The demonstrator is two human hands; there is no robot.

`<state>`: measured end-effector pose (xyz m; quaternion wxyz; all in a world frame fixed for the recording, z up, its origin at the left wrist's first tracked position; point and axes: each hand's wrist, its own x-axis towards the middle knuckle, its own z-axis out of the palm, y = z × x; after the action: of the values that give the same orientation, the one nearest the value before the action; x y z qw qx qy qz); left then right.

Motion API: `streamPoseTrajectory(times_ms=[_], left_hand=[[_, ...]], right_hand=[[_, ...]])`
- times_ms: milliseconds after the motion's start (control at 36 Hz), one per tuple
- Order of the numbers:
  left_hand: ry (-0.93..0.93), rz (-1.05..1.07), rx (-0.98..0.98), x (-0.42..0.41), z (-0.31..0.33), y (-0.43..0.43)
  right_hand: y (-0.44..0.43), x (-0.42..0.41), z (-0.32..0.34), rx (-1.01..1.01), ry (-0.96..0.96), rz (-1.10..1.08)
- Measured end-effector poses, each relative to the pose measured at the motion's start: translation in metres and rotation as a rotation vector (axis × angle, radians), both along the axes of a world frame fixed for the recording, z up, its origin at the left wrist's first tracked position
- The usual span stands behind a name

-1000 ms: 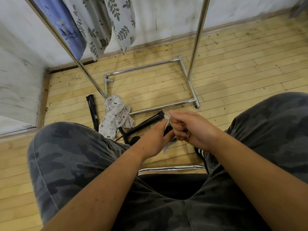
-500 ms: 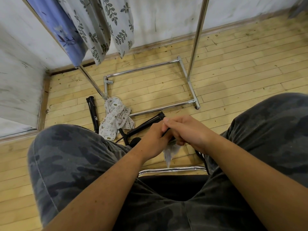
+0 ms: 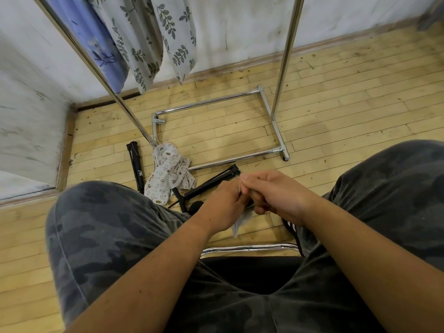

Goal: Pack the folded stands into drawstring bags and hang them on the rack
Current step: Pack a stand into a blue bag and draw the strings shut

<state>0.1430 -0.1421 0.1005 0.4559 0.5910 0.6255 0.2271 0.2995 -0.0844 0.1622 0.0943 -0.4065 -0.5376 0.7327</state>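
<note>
Pale plank floor (image 3: 336, 97) fills most of the view, speckled with dirt toward 12 o'clock, where a wooden baseboard (image 3: 240, 66) meets a stained white wall (image 3: 240, 27). At 6 o'clock a black seat (image 3: 252, 272) with a chrome front rail (image 3: 247, 248) shows between camouflage trousers (image 3: 108, 236). A black shoe with white stripes (image 3: 290, 228) peeks out at the rail's 3 o'clock end.

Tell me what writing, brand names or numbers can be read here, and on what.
White mark on the black folded stand on the floor: too small and blurred to read.
Cartoon-print cloth bag: small pictures only, no legible words.
No other text shows.
</note>
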Motion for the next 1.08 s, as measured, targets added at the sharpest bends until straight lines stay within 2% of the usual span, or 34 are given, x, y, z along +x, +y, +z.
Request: streamPoseTrajectory(times_ms=[111,306,500,694,861,1083], left_hand=[[-0.083,-0.003,0.061,-0.002,0.019,0.002],[0.020,0.089,0.026,-0.018,0.024,0.008],[0.090,0.094,0.014,-0.020,0.037,0.007],[-0.017,0.208,-0.039,-0.026,0.039,0.004],[-0.124,0.304,0.042,-0.025,0.055,0.009],[-0.133,0.353,0.136,-0.033,0.098,0.020]], right_hand=[[0.002,-0.003,0.005,0.191,-0.111,0.064],[0.011,-0.003,0.005,0.132,-0.142,0.114],[0.022,0.008,-0.012,0.206,-0.288,0.138],[0.021,0.014,-0.019,0.558,-0.428,0.131],[0.026,0.007,-0.005,0.650,-0.332,-0.052],[0.032,-0.007,0.028,0.589,-0.079,-0.187]])
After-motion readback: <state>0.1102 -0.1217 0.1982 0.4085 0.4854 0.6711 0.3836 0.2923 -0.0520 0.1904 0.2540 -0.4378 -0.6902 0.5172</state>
